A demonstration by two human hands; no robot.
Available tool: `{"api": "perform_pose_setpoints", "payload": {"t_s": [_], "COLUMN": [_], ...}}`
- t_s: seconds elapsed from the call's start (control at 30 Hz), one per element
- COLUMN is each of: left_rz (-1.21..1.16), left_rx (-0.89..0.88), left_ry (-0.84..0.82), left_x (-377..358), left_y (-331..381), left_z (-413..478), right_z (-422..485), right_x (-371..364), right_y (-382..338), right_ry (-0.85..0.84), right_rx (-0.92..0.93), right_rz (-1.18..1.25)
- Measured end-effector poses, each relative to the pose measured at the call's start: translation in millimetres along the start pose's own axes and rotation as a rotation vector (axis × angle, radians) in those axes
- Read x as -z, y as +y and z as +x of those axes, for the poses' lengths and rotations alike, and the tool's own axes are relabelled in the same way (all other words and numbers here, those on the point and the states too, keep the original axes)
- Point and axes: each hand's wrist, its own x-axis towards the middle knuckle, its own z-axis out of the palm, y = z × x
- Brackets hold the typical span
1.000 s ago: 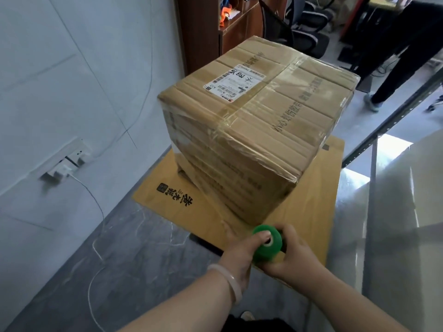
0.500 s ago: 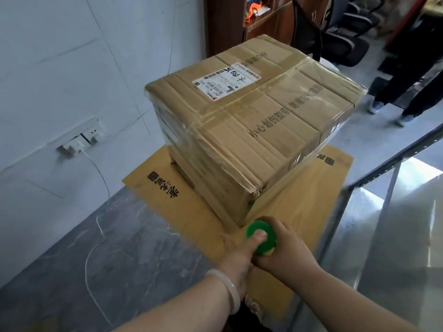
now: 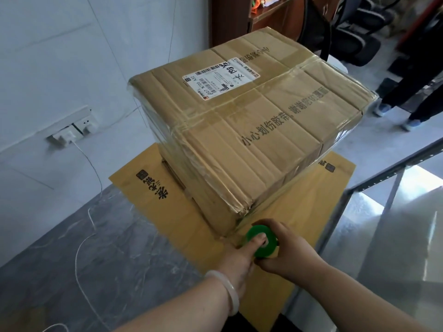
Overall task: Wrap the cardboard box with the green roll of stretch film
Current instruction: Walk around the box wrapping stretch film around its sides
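Observation:
A large cardboard box [image 3: 251,130] with a white shipping label on top stands on a flat sheet of yellow cardboard [image 3: 153,195]. Clear stretch film covers its sides and edges. The green roll of stretch film [image 3: 260,239] is held low at the box's near bottom corner. My left hand [image 3: 237,258], with a pale bangle on the wrist, has its thumb in the roll's core. My right hand [image 3: 287,250] wraps around the roll from the right. A strip of film runs from the roll along the box's right side.
A white wall with a socket [image 3: 72,133] and a trailing white cable [image 3: 84,236] lies to the left. A metal rack frame with shiny panels [image 3: 395,212] is on the right. Someone's legs [image 3: 412,97] stand at the back right, near office chairs and a wooden cabinet.
My view has swung round the box toward its right and come closer. Both hands keep the roll at the near bottom corner, now slightly further right along the box.

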Motion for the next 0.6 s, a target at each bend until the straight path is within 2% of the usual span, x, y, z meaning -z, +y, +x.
{"api": "perform_pose_setpoints", "payload": {"t_s": [0.07, 0.17, 0.3, 0.4, 0.6], "left_rz": [-0.009, 0.007, 0.017, -0.093, -0.294], "left_rx": [0.022, 0.024, 0.047, 0.067, 0.059], "left_ry": [-0.042, -0.001, 0.003, 0.062, 0.161], "left_x": [-2.6, -4.8, -16.3, -29.8, -52.5], "left_y": [-4.4, -8.3, 2.7, 7.6, 11.9], "left_z": [1.4, -1.0, -0.3, 2.1, 7.7], "right_z": [-1.0, -0.7, 7.6, 26.5, 61.9], "right_x": [1.0, 0.5, 23.0, 43.0, 66.3], "right_y": [2.0, 8.0, 20.3, 31.8, 47.2], "right_ry": [0.037, 0.025, -0.188, -0.313, -0.345], "right_rx": [-0.026, -0.045, 0.029, 0.112, 0.284], "right_rz": [-0.032, -0.038, 0.032, 0.03, -0.122]}}
